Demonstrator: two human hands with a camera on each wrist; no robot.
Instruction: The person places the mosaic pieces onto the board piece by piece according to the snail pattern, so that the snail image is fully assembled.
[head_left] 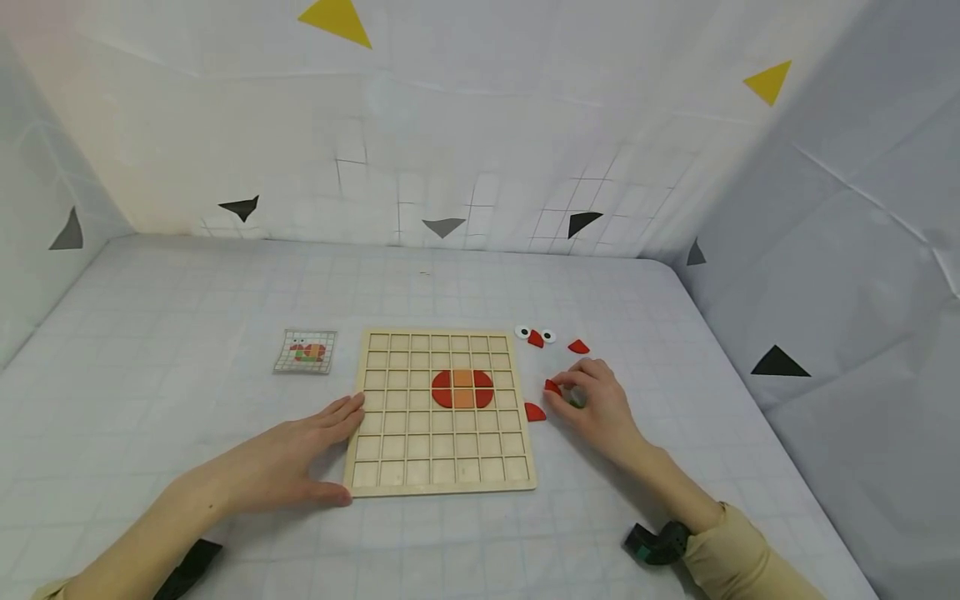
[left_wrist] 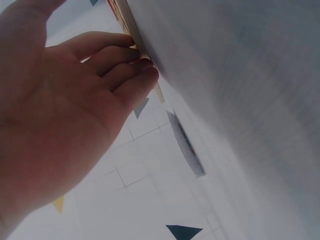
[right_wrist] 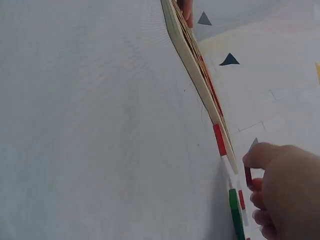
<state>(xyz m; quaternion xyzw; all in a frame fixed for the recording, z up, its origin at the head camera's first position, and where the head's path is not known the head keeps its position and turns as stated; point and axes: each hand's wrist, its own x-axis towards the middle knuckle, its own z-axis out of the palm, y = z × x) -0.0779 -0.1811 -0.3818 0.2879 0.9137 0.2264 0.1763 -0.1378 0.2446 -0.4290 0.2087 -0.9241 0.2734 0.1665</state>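
Underneath the wooden grid board [head_left: 442,447] spreads a white table [head_left: 187,350]; behind the board hangs a white sheet [head_left: 480,100] bearing yellow and dark triangles. The board lies flat, with rows of square cells. At its left edge is the left hand [head_left: 296,457], thumb and fingers apart, fingertips touching the edge and thumb at the near left corner. Right of the board, apart from it, the right hand [head_left: 603,414] pinches a small red piece [head_left: 552,387] between thumb and finger. Left of the board, near its far end, lies a picture card [head_left: 306,352]. On the board, two orange squares [head_left: 463,379] sit between two pairs of red quarter-rounds [head_left: 442,380], forming a rounded block. Off the board's right side, a green piece [right_wrist: 236,214] lies beneath the right hand, and loose red pieces [head_left: 535,412] are scattered. Near the board's far right corner, two eye discs [head_left: 522,332] flank one of these.
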